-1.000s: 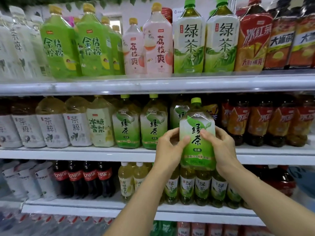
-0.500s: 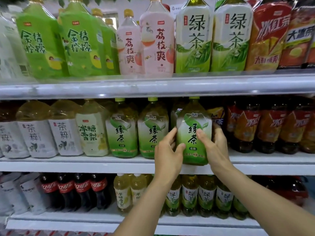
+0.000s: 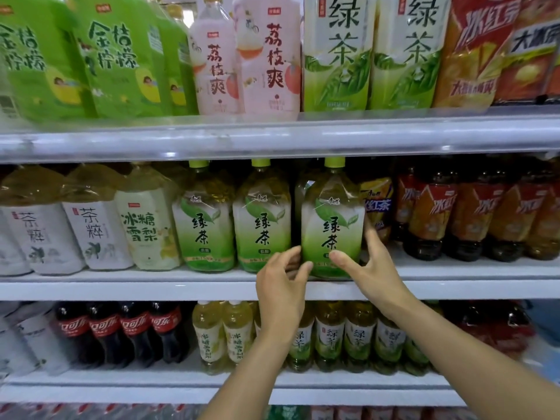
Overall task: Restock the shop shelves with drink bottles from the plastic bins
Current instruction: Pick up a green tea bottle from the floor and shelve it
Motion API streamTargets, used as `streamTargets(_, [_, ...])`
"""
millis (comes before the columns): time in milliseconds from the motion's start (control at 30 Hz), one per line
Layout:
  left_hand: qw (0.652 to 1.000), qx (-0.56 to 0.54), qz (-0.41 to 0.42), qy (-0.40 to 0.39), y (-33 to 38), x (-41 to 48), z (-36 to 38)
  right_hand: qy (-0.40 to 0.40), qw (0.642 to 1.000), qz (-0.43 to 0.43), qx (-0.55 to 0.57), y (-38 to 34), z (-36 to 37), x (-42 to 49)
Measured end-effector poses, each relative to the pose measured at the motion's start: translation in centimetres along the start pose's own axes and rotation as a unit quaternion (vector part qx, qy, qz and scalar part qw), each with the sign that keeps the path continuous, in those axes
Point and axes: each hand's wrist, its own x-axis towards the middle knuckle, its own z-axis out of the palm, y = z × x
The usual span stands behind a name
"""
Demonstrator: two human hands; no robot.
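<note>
Head view: a person stands close to the shop shelves. Both hands are on one green tea bottle (image 3: 331,225). It stands upright on the middle shelf (image 3: 151,287), right at the front edge. Two more green tea bottles (image 3: 262,219) stand just beside it on its left. Dark red tea bottles (image 3: 430,213) stand near it on its right.

The left hand (image 3: 280,286) is low on the bottle's left side. Its fingers (image 3: 291,253) are curled in between this bottle and the next one, and its thumb touches the bottle near the bottom. The right hand (image 3: 374,268) wraps the other side, with the thumb on the front of the label and the fingers round the right side. So both hands hold the bottle.

I think the step is putting this bottle in its spot in the row. It looks almost done, because the bottle's bottom seems to sit on the shelf. Next, the hands need to make the label face front, let go softly so the bottle does not tip, and go back for another. The plastic bins are not in view.
</note>
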Motion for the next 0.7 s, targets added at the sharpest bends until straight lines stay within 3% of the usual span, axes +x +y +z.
streamTargets(367, [1.0,-0.005,-0.03,0.0,-0.6,-0.6,0.6,0.048,0.999,-0.012,0.007,0.4,0.9,1.0])
streamTargets(700, [0.998,0.007,-0.037,-0.048,-1.4,-0.9,1.0,0.064,0.997,-0.008,-0.03,0.0,1.4,0.9])
